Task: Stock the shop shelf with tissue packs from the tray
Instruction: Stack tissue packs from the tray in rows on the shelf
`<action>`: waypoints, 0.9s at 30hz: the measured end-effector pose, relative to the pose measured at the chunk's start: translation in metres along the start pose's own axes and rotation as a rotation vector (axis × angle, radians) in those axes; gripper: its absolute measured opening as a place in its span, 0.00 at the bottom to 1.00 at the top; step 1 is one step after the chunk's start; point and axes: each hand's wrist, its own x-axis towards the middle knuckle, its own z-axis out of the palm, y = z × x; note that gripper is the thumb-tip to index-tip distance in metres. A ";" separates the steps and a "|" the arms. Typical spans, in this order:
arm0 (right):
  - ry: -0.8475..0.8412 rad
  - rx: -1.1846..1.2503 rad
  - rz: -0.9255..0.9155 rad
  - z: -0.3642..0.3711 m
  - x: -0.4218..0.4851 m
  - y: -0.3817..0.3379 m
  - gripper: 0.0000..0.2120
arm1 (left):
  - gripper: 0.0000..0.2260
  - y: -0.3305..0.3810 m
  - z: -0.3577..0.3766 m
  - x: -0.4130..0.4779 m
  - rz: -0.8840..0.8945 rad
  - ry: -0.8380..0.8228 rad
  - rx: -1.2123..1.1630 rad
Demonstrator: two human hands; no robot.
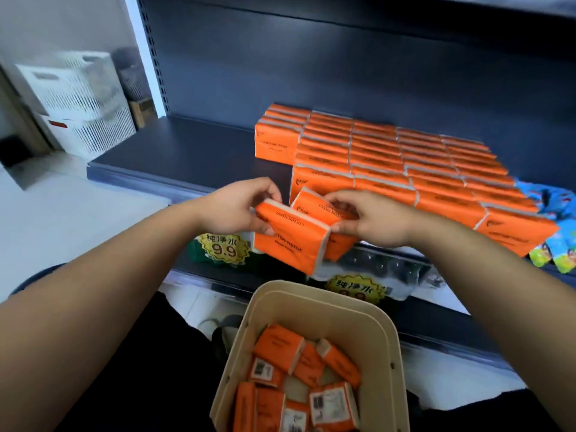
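We take the stocked block (405, 169) of orange packs on the shelf (193, 151) as our marker. Just in front of its left front corner, two packs are up in the air. Our left hand (237, 207) grips the front pack (290, 241) by its left end, fingers curled over the top edge and thumb underneath. Our right hand (374, 219) pinches the second pack (321, 207), tucked behind the first and tilted, with the thumb at the front pack's right corner.

Left of the block the shelf runs dark and bare out to its front lip. Right of the block, blue packets (558, 201) sit against it.

The held packs read "COTTON TISSUE", upside down to us. Below the block, a yellow price tag (223, 247) shows "9.9".

Below and in front of the block, the beige tray (383, 322) holds loose packs (280, 347) lying jumbled, some with the barcode side up.
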 end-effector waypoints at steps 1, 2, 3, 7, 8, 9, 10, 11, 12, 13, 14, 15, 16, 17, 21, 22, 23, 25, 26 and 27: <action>0.019 0.005 -0.023 -0.008 0.004 -0.004 0.20 | 0.21 0.002 -0.009 0.000 0.012 0.027 -0.025; 0.039 0.003 -0.046 -0.014 0.008 -0.008 0.20 | 0.20 0.004 -0.018 0.000 0.024 0.055 -0.057; 0.062 -0.011 -0.065 -0.021 0.014 -0.012 0.20 | 0.20 0.005 -0.027 0.000 0.036 0.084 -0.096; 0.161 -0.074 -0.133 -0.041 0.039 -0.027 0.20 | 0.21 0.008 -0.057 0.002 0.064 0.212 -0.230; 0.185 -0.065 -0.144 -0.045 0.047 -0.030 0.20 | 0.21 0.007 -0.063 0.003 0.073 0.245 -0.237; 0.210 -0.053 -0.164 -0.048 0.055 -0.034 0.20 | 0.21 0.006 -0.069 0.004 0.080 0.275 -0.239; 0.248 -0.052 -0.186 -0.050 0.063 -0.036 0.19 | 0.21 0.004 -0.073 0.005 0.084 0.304 -0.239; 0.305 -0.061 -0.201 -0.053 0.072 -0.039 0.20 | 0.21 0.002 -0.078 0.007 0.086 0.334 -0.240; 0.373 -0.069 -0.203 -0.057 0.081 -0.041 0.20 | 0.21 -0.001 -0.083 0.010 0.085 0.365 -0.244; 0.437 -0.063 -0.195 -0.061 0.090 -0.042 0.20 | 0.21 -0.004 -0.087 0.013 0.082 0.395 -0.250; 0.481 -0.039 -0.179 -0.065 0.099 -0.043 0.19 | 0.21 -0.008 -0.091 0.016 0.074 0.421 -0.256; 0.505 0.002 -0.162 -0.068 0.107 -0.043 0.19 | 0.20 -0.014 -0.095 0.019 0.061 0.441 -0.265; 0.516 0.053 -0.143 -0.072 0.117 -0.043 0.19 | 0.20 -0.021 -0.100 0.024 0.044 0.452 -0.273; 0.523 0.097 -0.133 -0.074 0.125 -0.044 0.19 | 0.20 -0.029 -0.104 0.028 0.025 0.461 -0.277; 0.520 0.166 -0.117 -0.077 0.157 -0.048 0.20 | 0.20 -0.063 -0.111 0.047 -0.069 0.468 -0.302; 0.507 0.145 -0.113 -0.076 0.166 -0.049 0.20 | 0.19 -0.071 -0.111 0.052 -0.085 0.469 -0.314; 0.494 0.113 -0.107 -0.075 0.176 -0.049 0.19 | 0.19 -0.079 -0.109 0.061 -0.094 0.466 -0.325; 0.460 0.049 -0.118 -0.069 0.190 -0.050 0.19 | 0.18 -0.088 -0.102 0.068 -0.099 0.462 -0.337; 0.452 0.012 -0.114 -0.067 0.200 -0.048 0.19 | 0.18 -0.094 -0.099 0.073 -0.099 0.459 -0.344; 0.453 -0.028 -0.101 -0.065 0.209 -0.046 0.19 | 0.17 -0.098 -0.097 0.077 -0.096 0.455 -0.347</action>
